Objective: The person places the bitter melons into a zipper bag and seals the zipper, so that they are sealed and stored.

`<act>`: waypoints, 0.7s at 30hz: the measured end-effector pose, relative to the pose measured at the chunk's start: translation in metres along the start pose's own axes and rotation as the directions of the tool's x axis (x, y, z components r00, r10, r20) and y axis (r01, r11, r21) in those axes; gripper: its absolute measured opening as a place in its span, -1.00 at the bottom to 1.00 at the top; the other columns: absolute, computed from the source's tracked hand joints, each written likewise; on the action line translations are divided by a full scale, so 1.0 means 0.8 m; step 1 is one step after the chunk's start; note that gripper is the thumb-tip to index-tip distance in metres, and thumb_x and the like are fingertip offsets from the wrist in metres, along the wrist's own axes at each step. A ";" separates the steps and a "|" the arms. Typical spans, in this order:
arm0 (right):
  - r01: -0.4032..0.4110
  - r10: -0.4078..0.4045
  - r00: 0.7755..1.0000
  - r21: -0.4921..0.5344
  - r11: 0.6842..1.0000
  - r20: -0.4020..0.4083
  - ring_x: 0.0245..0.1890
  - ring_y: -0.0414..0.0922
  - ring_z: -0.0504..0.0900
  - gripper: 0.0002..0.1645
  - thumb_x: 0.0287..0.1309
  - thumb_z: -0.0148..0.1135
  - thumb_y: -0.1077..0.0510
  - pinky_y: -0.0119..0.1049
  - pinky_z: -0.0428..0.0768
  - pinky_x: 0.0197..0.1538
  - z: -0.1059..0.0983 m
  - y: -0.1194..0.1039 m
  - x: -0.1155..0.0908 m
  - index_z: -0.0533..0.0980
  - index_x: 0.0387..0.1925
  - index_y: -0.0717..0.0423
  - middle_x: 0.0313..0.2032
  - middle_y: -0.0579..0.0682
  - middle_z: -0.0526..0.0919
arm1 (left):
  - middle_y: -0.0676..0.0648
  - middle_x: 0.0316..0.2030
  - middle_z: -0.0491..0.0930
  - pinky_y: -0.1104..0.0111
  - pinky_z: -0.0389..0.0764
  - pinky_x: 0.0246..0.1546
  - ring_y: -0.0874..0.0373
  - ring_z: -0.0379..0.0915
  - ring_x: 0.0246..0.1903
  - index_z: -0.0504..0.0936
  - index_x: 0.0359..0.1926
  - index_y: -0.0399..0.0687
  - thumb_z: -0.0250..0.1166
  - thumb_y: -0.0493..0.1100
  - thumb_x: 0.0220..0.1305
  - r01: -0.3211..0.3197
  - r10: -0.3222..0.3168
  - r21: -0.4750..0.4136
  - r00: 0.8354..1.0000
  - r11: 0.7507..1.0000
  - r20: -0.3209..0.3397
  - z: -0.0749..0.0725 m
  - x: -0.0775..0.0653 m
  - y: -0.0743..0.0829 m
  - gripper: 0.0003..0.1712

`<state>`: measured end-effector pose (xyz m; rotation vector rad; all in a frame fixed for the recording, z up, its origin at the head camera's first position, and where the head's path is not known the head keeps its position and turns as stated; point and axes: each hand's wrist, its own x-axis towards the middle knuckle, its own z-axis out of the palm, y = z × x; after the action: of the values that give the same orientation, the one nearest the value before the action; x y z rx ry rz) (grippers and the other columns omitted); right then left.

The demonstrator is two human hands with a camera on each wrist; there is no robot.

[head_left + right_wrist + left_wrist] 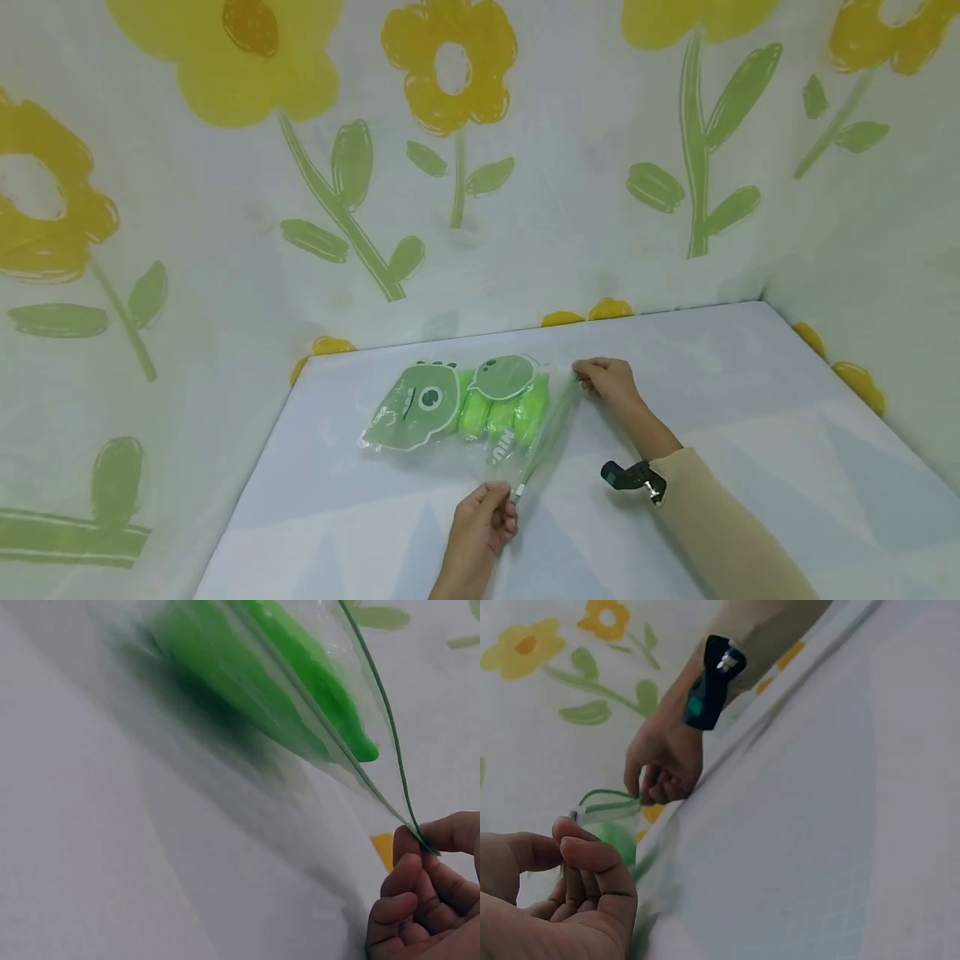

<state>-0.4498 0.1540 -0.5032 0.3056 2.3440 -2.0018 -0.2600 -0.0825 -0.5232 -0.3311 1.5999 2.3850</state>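
Note:
A clear zip bag [416,417] printed with a green cartoon face lies on the table, with bright green soft bundles [517,410] inside. My left hand [477,533] pinches the near corner of its mouth, beside the small white slider [518,492]. The far corner of the mouth is pinched between thumb and finger of my right hand [609,383]. In the right wrist view the two green zip edges [390,712] stand apart and meet at the right hand [431,892]. The left wrist view shows the left hand [585,892] close up, with the mouth stretched towards the right hand [666,761].
The pale table [750,433] has light triangle patterns. Behind it and at both sides hangs a white cloth [540,217] with yellow flowers and green stems. A black wrist device [636,482] sits on the right forearm, at the end of a beige sleeve [727,525].

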 end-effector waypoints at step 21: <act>0.038 -0.039 0.999 0.067 0.997 0.020 -0.43 -0.24 0.60 -0.59 0.27 0.35 0.02 -0.41 0.58 -0.34 -0.095 0.027 -0.051 0.64 -0.13 0.35 -0.46 -0.11 0.71 | -0.01 -0.57 0.50 0.49 0.41 -0.56 0.26 0.36 -0.61 0.51 -0.40 -0.15 0.20 -0.15 0.38 -0.094 0.088 0.094 0.994 0.991 0.071 -0.019 0.047 0.023 -0.79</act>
<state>-0.3991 0.2266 -0.5050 0.2422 2.2917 -2.0932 -0.3011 -0.1003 -0.5251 -0.1609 1.7281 2.3470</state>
